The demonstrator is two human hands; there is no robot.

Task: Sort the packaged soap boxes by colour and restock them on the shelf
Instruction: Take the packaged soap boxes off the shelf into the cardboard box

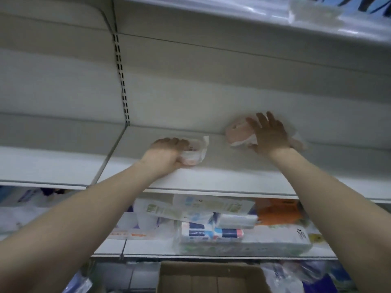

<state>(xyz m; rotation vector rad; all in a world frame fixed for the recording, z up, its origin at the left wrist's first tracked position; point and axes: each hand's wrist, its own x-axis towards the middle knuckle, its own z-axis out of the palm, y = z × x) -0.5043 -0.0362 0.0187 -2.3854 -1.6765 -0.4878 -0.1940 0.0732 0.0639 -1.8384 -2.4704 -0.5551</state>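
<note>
Both arms reach up onto a white shelf [222,178]. My left hand [167,153] grips a white-and-pink wrapped soap pack [193,154] near the shelf's front edge, fingers curled over its top. Further back and to the right, my right hand [270,134] lies with spread fingers on a pink wrapped soap pack [237,133] close to the back panel. The frame is blurred, so I cannot tell whether its thumb curls under the pack. The right pack's right part is hidden under the hand.
Below, another shelf [148,248] carries white, blue and orange packaged goods [222,229]. An open cardboard box [211,275] stands at the bottom centre. An upper shelf [254,20] overhangs. A slotted upright [121,77] divides the back panel.
</note>
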